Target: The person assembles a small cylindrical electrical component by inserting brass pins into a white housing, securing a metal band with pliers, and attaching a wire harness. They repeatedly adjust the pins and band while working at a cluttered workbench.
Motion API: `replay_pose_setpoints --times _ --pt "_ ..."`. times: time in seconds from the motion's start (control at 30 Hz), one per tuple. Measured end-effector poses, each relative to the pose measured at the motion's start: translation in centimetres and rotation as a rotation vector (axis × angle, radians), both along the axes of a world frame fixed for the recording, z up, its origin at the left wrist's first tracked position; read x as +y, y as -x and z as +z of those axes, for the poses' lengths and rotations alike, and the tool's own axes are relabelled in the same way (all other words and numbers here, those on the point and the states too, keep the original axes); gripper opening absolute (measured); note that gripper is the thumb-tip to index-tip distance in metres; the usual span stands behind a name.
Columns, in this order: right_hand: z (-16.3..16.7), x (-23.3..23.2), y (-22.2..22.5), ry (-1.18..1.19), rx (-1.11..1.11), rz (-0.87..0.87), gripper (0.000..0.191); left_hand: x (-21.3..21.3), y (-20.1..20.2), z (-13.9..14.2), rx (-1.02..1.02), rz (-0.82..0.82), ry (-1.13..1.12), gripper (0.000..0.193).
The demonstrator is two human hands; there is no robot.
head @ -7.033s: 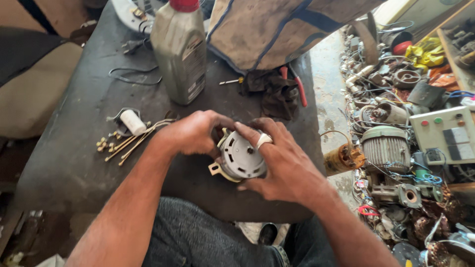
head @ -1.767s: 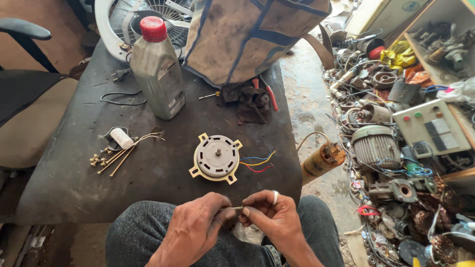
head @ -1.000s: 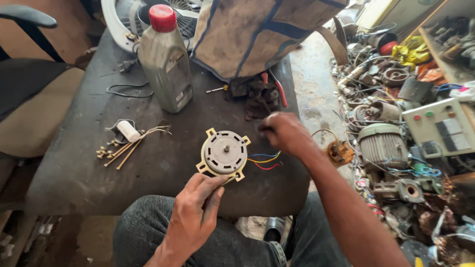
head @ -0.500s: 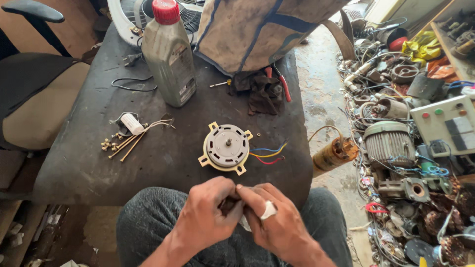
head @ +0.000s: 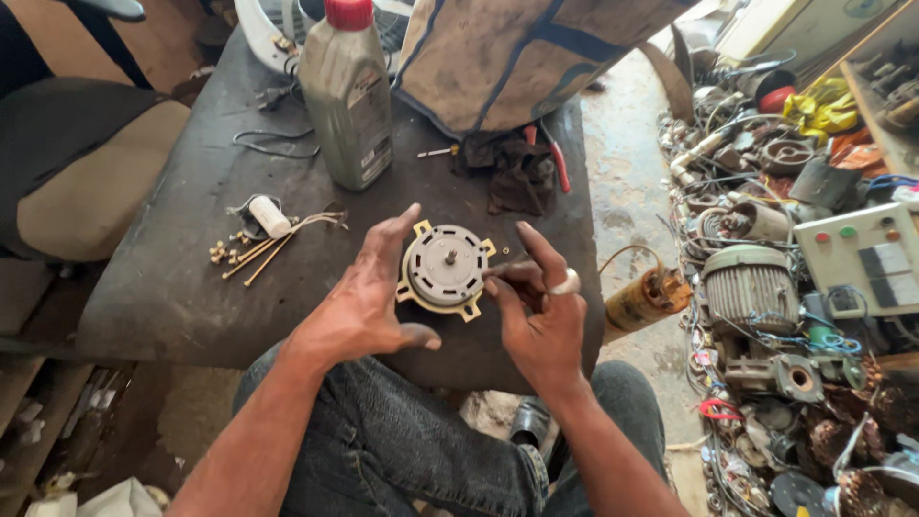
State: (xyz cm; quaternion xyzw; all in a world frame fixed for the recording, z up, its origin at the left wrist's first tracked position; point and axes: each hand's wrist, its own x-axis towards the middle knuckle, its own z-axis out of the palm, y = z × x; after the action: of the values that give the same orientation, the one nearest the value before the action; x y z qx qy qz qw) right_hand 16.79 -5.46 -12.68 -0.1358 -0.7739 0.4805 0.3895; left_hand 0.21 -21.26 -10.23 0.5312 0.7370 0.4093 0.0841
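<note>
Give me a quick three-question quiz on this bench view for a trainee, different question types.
1. True or false: the round grey fan motor with yellow mounting tabs lies flat on the dark worktable, its shaft end pointing up.
2. Which hand wears a silver ring? A) left B) right
3. Fill in: the tall grey plastic bottle at the table's far side has a ____ cap.

Key: 1 true. 2 B: the ring is on the right hand; the left hand is bare and rests against the motor's left edge. 3 red.
</note>
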Motion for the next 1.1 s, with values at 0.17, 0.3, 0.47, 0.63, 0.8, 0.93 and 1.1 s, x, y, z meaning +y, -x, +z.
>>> replay_pose_setpoints --times 0.17,0.3,0.47,0.63,0.8,0.93,1.1 --pt "-0.9 -0.2 1.1 -0.031 -0.023 0.017 0.060 0.5 -0.6 -0.2 -0.063 0.119 0.243 0.140" --pt "-0.7 -0.5 1.2 -0.128 0.004 0.023 0.054 1.4 -0.9 0.2 -0.004 0.082 0.236 0.131" --pt "0.7 -0.7 0.7 -0.450 -0.115 0.075 0.034 1.9 -0.7 -0.6 0.056 0.074 0.211 0.124" --pt "1.9 -0.5 0.6 -0.380 -0.111 0.058 0.028 2.0 -0.6 -1.3 0.093 0.069 0.124 0.124" --pt "2.2 -0.1 0.8 -0.271 -0.156 0.141 0.017 1.9 -0.8 -1.1 0.065 0.096 0.148 0.123" --pt "2.5 0.0 1.1 -0.225 -0.241 0.143 0.014 1.9 -0.9 -0.8 0.050 0.114 0.180 0.121" --pt "3.3 0.3 0.6 -0.498 -0.187 0.122 0.026 2.0 -1.1 -0.6 0.045 0.125 0.135 0.113"
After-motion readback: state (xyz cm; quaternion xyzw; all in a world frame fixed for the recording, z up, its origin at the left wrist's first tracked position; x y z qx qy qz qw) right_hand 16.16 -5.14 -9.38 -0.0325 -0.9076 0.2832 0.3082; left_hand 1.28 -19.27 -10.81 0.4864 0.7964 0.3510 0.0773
